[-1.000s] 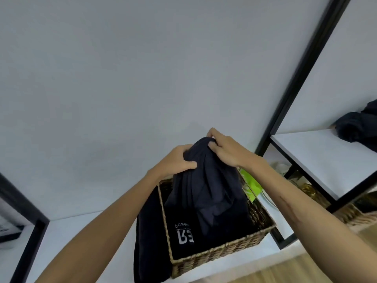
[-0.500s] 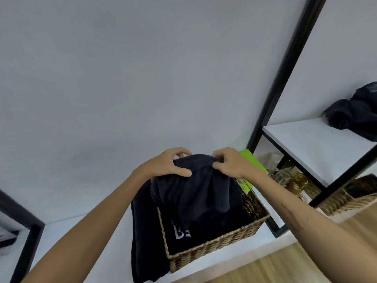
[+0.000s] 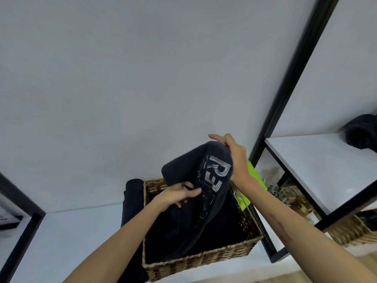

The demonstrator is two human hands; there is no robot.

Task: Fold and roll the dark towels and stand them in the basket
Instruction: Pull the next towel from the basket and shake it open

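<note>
Dark towel (image 3: 206, 180) is held up over the wicker basket (image 3: 195, 260), its lower part hanging down into the basket interior; pale printed lettering is seen on the raised fold. Fabric is judged soft and limp, light, no stiffness of its own: it drapes and bunches wherever it is not supported. Not slippery, not fragile, so a firm pinch can be tolerated.

Top of the bundle is pinched by the right hand (image 3: 234, 158), thumb and fingers closed on the upper fold, index finger partly lifted off. Left hand (image 3: 179, 196) is closed on a gather of cloth lower down, at the front of the bundle just above the basket rim.

Best hold is judged to be along a hem or at two corners, so the sheet can be pulled flat; a mid-cloth grab like the present one only gives a wad. For rolling, tension should be kept across the full width or the roll will loosen and slump instead of standing.

Another dark cloth (image 3: 131, 201) is draped over the basket's left wall, outside. A further dark heap (image 3: 361, 133) lies on the white shelf (image 3: 318, 160) to the right, well apart. Something bright green (image 3: 255, 176) is seen behind the basket's right edge; what it is cannot be told
</note>
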